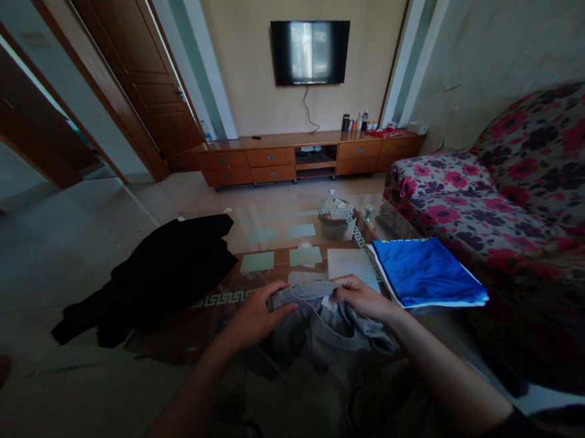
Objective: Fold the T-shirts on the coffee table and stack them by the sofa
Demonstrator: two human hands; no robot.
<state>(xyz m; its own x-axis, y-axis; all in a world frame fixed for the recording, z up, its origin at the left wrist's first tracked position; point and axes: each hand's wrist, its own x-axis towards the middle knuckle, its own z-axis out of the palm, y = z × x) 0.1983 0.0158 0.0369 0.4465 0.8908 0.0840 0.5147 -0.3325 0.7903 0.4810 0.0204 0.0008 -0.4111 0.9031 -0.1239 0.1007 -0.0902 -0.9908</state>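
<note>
A grey garment point(325, 330) hangs bunched between my two hands at the near edge of the glass table. My left hand point(262, 314) pinches its upper edge on the left, thumb toward me. On the right, my right hand point(361, 297) grips the same edge beside a small white tag point(327, 302). The lower folds droop into shadow, and the garment's exact kind cannot be made out. To the left, a black garment point(161, 275) lies spread over the table. Right of my right hand sits a folded blue cloth point(426, 271) with a white layer under it.
The glass table point(218, 299) has a patterned border. A basket point(336, 226) shows toward its far end. A flowered sofa point(471, 193) stands close on the right. Beyond are a long wooden cabinet point(268, 157) with bottles on top and a wall television point(311, 52).
</note>
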